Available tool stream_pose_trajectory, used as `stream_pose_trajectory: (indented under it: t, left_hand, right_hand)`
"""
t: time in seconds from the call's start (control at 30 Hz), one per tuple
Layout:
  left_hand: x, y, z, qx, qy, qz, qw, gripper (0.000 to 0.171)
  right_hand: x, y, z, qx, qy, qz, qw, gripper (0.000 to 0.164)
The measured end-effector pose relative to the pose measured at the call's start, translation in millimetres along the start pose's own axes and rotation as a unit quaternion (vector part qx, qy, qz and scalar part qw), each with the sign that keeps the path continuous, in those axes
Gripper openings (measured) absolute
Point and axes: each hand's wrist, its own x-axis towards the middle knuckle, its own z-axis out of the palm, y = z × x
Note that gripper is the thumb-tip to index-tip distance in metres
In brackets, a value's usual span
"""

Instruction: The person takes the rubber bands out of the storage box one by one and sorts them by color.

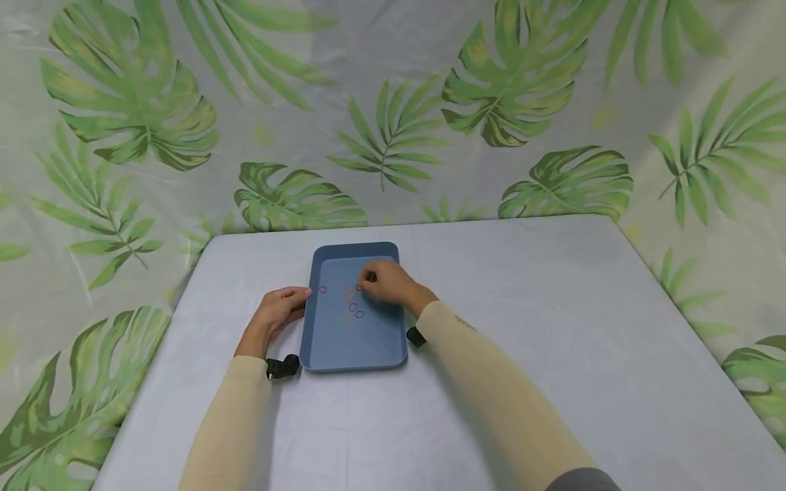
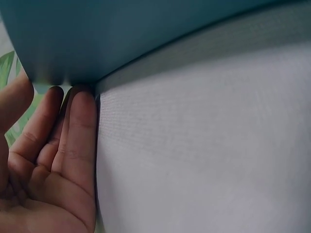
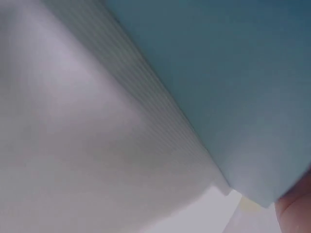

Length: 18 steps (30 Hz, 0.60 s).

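A blue rectangular tray (image 1: 356,348) lies on the white-covered table, with several small thin rings scattered on its floor. My left hand (image 1: 282,308) holds the tray's left side, thumb at the rim and fingers against the outer wall; the left wrist view shows those fingers (image 2: 80,126) close up. Over the tray, my right hand (image 1: 389,281) has thumb and forefinger pinched together at a small red ring (image 1: 359,288). Another red ring (image 1: 323,290) lies near the left wall. Two more, one a purple-red ring (image 1: 353,307), sit below the right hand, among faint orange rings (image 1: 348,319).
The table (image 1: 552,327) has a white cloth over it. Behind it hangs a leaf-patterned sheet (image 1: 387,136). Black wrist cameras, one at the left wrist (image 1: 283,367), sit close to the tray's sides. In the right wrist view, the tray wall (image 3: 218,87) fills the upper right.
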Motion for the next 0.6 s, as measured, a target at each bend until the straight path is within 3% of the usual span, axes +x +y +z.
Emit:
stream_pose_trajectory:
  t: [0.3,0.6]
  left_hand:
    - [0.1,-2.2,-1.2,0.004,-0.004,0.010,0.9999,0.048]
    - [2.9,-4.3,0.1,0.005,0.004,0.010,0.9999,0.048]
  right_hand:
    - [-3.5,0.3,-23.5,0.062,0.034,-0.011,0.997,0.013]
    - [-14.4,14.4,-62.4,0.073,0.047,-0.025,0.996,0.012]
